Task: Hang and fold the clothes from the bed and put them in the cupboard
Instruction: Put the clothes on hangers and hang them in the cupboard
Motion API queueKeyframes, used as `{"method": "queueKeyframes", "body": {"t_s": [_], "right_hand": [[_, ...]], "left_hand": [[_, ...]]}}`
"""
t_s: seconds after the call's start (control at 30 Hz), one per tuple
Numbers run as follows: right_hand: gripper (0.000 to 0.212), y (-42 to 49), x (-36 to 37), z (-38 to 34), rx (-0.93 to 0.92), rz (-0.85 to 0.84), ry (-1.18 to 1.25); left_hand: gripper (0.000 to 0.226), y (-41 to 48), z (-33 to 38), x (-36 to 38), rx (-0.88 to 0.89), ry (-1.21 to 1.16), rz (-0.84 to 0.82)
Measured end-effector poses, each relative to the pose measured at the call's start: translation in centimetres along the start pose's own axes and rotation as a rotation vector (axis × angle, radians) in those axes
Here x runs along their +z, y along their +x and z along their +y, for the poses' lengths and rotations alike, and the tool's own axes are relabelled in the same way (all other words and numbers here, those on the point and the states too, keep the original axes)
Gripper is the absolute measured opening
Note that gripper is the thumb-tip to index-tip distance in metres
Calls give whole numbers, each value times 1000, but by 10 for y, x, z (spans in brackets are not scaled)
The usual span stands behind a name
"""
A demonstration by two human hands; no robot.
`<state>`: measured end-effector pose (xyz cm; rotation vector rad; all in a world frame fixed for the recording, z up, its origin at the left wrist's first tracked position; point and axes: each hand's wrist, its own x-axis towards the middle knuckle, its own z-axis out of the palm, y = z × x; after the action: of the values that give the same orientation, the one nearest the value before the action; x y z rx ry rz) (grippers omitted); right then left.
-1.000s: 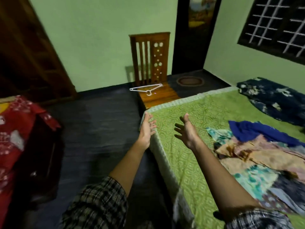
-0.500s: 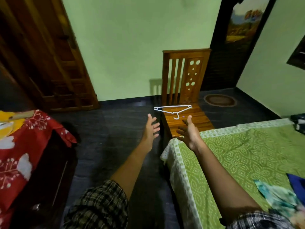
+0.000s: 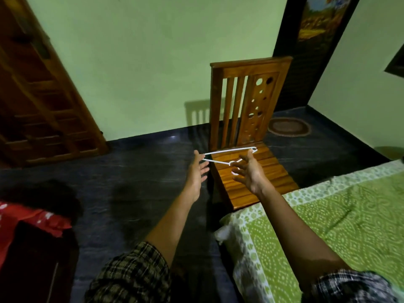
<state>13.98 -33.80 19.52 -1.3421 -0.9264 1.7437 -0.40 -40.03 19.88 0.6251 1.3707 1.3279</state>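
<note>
— Green-printed bed (image 3: 328, 226), item one, lower right. Hands?
— Left hand (image 3: 197, 171): fingers straight, holding nothing, tips at the near end of the white hanger (image 3: 227, 150); contact cannot be told. Right hand (image 3: 249, 173): fingers spread, empty, over the hook.
— Hanger location?
— Flat on the slatted seat of the wooden chair (image 3: 275, 176), beyond the bed corner, before the green wall.

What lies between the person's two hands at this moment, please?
In the head view, the white hanger, lying on the wooden chair seat, spans the gap between the open left hand and right hand.
</note>
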Motion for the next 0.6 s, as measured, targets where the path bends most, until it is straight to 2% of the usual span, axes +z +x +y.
{"method": "queueKeyframes", "body": {"t_s": [0.3, 0.6], "right_hand": [[64, 132, 8, -22, 42, 159, 118], [61, 258, -36, 21, 202, 387, 213]], "left_hand": [[58, 173, 31, 3, -110, 123, -134], [56, 322, -17, 35, -270, 322, -236]]}}
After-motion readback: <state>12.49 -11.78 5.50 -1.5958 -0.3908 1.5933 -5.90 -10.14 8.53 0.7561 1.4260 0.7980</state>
